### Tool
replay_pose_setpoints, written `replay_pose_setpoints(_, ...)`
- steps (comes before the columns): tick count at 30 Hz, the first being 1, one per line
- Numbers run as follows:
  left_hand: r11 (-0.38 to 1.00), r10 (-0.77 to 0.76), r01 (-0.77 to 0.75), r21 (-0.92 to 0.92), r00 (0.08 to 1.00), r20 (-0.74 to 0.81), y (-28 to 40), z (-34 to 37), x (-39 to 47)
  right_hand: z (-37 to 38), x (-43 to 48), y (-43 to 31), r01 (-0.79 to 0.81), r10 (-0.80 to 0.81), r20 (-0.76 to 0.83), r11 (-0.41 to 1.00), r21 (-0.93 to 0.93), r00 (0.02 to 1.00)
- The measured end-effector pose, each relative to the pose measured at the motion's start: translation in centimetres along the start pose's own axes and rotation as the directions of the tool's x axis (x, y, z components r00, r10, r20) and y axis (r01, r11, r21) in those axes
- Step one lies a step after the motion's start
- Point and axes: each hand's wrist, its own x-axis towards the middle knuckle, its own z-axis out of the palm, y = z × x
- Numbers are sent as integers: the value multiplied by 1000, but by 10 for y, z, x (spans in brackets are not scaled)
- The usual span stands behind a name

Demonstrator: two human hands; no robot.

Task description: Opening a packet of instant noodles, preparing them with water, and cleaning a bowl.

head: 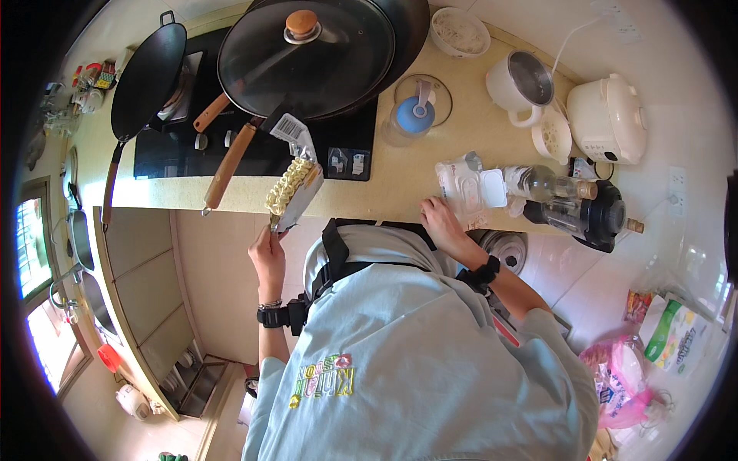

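Note:
In my left hand (268,253) is the lower end of a torn packet (305,193) of instant noodles. A pale, curly noodle block (288,184) shows along its open side, and the upper end bears a barcode. The packet tilts in front of the counter edge, near a wooden pan handle (230,167). My right hand (444,225) rests with bent fingers at the counter's front edge, beside a soft pack of wipes (461,181). The pack's white flip lid (494,188) is up. Whether those fingertips grip anything is hidden.
A lidded wok (346,63) covers much of the black cooktop (173,155); another pan (150,80) stands left. Behind the wipes are a blue-capped bottle (414,115), an electric pot (522,80) and a rice cooker (608,121). Glass bottles (542,183) lie at right.

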Motion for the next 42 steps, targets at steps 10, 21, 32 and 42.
replay_pose_setpoints(10,1000,1,-1,8,999,32,3,-5,-2,24,3,3,65,-2,137,889,-454,991)
replay_pose_setpoints(21,999,2,-3,45,1000,18,-7,-6,-15,27,58,-34,184,-207,91,960,211,974)
replay_pose_setpoints(32,999,9,-9,54,1000,-12,-10,-4,-14,-189,128,63,-245,74,-895,969,-40,440)
replay_pose_setpoints(42,992,81,-95,78,984,159,29,-13,9,-213,98,2,-28,127,-880,991,129,458)
